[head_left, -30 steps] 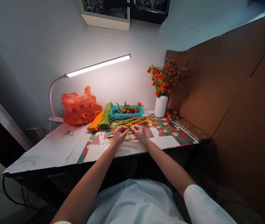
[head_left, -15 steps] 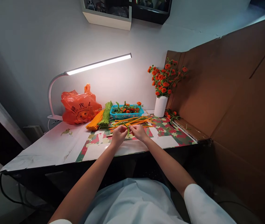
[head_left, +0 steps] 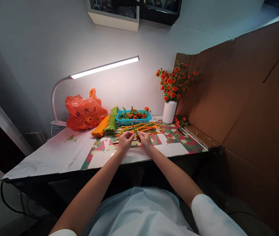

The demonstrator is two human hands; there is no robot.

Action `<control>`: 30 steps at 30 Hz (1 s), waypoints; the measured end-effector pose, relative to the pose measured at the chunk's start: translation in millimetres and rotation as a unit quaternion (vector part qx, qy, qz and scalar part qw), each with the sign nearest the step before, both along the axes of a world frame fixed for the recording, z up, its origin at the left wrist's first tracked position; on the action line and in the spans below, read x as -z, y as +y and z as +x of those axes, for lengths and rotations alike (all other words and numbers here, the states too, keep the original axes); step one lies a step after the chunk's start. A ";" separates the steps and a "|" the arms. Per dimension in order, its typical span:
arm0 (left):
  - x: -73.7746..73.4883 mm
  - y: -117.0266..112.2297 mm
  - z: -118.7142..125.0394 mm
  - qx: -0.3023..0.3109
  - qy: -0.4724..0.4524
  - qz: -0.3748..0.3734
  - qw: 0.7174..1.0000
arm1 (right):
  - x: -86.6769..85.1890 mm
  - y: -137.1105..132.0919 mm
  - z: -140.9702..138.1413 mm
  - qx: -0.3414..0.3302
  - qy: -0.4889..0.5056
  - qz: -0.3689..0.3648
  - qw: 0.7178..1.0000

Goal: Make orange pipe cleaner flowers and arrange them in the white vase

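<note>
Between my two hands, just above the table's front part, is a green pipe cleaner [head_left: 134,129], bent, with one end pointing up and away. My left hand [head_left: 126,141] pinches it from the left side. From the right, my right hand [head_left: 144,139] grips it too, the fingertips close to those of the left. Loose orange and green pipe cleaners [head_left: 149,127] lie spread right behind the hands. A bundle of green pipe cleaners [head_left: 111,122] and a bundle of orange ones [head_left: 101,127] rest to their left.
Behind stands a blue basket [head_left: 129,122] holding orange flowers. A white vase [head_left: 169,112] with orange flowers is at the back right, beside a cardboard wall [head_left: 240,88]. An orange plastic bag [head_left: 86,113] and a lit lamp [head_left: 105,68] are at the left.
The green pipe cleaner has turned and now points more upright. My hands have shifted slightly around it, the fingertips still close together.
</note>
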State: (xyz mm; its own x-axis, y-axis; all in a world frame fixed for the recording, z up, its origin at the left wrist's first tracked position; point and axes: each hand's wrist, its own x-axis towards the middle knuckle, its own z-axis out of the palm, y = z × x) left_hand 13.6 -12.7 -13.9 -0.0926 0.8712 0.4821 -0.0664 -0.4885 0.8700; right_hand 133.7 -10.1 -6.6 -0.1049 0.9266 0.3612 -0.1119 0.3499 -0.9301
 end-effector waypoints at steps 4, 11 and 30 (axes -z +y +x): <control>-0.2 3.3 -0.3 0.032 -0.052 -0.050 0.997 | -1.6 1.3 11.8 0.044 -0.019 0.011 0.999; -0.6 0.3 -0.8 0.035 -0.015 -0.056 0.998 | -7.4 5.4 19.6 -0.050 -0.011 0.007 0.999; -5.2 -10.7 -3.1 -0.081 0.131 0.080 0.985 | 5.2 0.3 15.3 0.018 0.114 -0.092 0.989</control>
